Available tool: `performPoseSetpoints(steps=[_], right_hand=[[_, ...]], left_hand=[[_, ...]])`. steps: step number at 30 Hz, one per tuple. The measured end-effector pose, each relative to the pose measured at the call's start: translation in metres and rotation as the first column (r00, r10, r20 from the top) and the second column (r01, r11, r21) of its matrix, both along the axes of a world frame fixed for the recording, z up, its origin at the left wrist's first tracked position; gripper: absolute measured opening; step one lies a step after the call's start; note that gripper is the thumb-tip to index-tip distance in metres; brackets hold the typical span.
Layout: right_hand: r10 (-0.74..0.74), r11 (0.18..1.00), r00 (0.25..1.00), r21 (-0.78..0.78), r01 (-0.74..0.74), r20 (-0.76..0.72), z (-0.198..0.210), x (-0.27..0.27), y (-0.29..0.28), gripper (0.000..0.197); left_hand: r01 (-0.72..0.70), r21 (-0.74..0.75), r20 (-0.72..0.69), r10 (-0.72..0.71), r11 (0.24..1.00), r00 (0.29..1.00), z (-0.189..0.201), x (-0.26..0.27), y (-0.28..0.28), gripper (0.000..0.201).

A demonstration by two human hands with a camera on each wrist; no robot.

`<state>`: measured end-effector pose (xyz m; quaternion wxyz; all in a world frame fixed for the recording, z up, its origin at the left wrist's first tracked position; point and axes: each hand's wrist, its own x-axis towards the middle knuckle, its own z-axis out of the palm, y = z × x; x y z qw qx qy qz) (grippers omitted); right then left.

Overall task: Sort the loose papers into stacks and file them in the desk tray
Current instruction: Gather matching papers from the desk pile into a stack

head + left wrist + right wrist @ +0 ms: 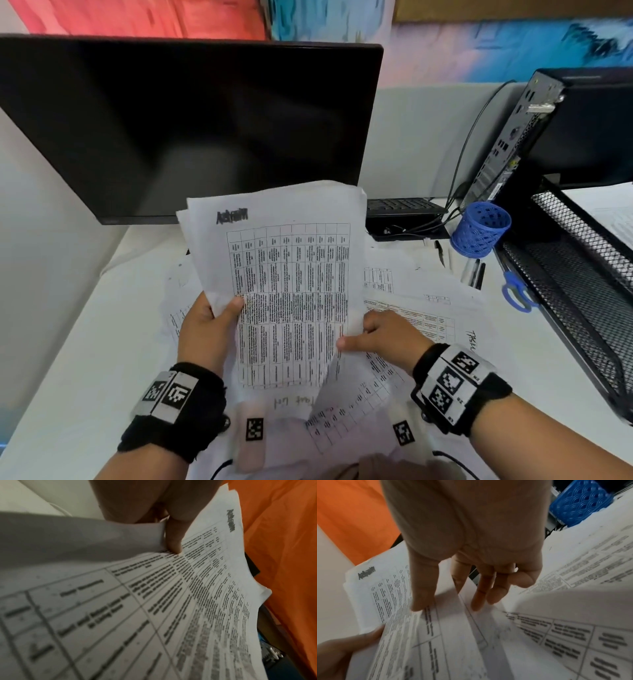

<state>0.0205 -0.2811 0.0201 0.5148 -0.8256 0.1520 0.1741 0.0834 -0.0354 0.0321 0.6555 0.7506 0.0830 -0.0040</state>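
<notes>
My left hand holds a stack of printed table sheets upright over the desk, gripping its left edge. In the left wrist view its thumb presses on the front sheet. My right hand pinches the stack's lower right edge, thumb on the front and fingers behind. The right wrist view shows that thumb on the printed face. More loose papers lie spread on the desk under both hands. The black mesh desk tray stands at the right, with paper in its upper tier.
A dark monitor fills the back left, with a keyboard beside it. A computer tower stands behind the tray. A blue pen cup, pens and blue-handled scissors lie between the papers and the tray.
</notes>
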Motion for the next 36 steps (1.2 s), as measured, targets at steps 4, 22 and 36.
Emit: performPoseSetpoints(steps=[4,22,36], right_hand=[[-0.020,0.997,0.992,-0.078,0.011,-0.122,-0.016,0.006,0.001,0.053],[-0.107,0.941,0.989,-0.333,0.068,-0.100,-0.045,0.010,-0.025,0.021],[0.030,0.988,0.997,0.154,-0.020,-0.066,-0.042,0.015,-0.029,0.028]], left_hand=[[-0.001,0.053,-0.012,0.001,0.999,1.000,-0.006,-0.001,-0.002,0.009],[-0.038,0.148,-0.334,0.086,0.988,0.939,-0.050,-0.007,0.023,0.032],[-0.007,-0.189,-0.314,-0.053,0.982,0.948,-0.038,-0.007,0.012,0.068]])
